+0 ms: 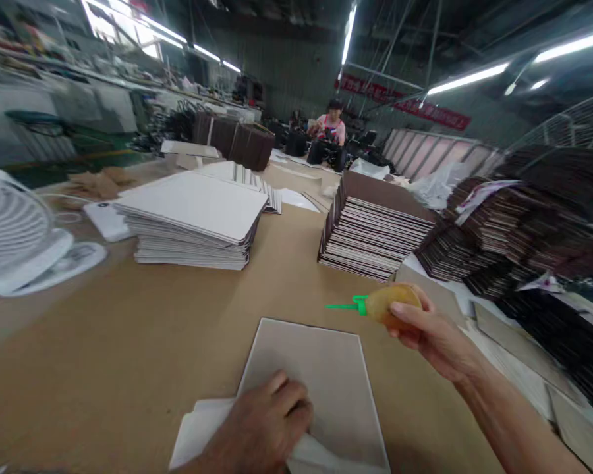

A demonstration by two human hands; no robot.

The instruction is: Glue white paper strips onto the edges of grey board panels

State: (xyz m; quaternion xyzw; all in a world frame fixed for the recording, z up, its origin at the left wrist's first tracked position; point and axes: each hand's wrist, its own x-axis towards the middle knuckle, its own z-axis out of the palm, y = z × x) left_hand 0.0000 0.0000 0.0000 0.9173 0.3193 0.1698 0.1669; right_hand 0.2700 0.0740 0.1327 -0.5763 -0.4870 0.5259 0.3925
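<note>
A grey cardboard sheet [321, 375] lies flat on the brown table [128, 342] right in front of me. My left hand [261, 428] rests on its near edge, fingers curled over a white folded cloth or paper [197, 428]. My right hand [425, 329] hovers just right of the sheet, closed around a yellowish glue bottle [388, 304]. The bottle's green nozzle [346, 306] points left, above the table.
A stack of white boards [192, 220] sits at centre left and a stack of brown-edged boards [375, 230] at centre right. Dark piles [524, 237] crowd the right side. A white fan [14, 237] stands at left. Another person [331, 128] sits far back.
</note>
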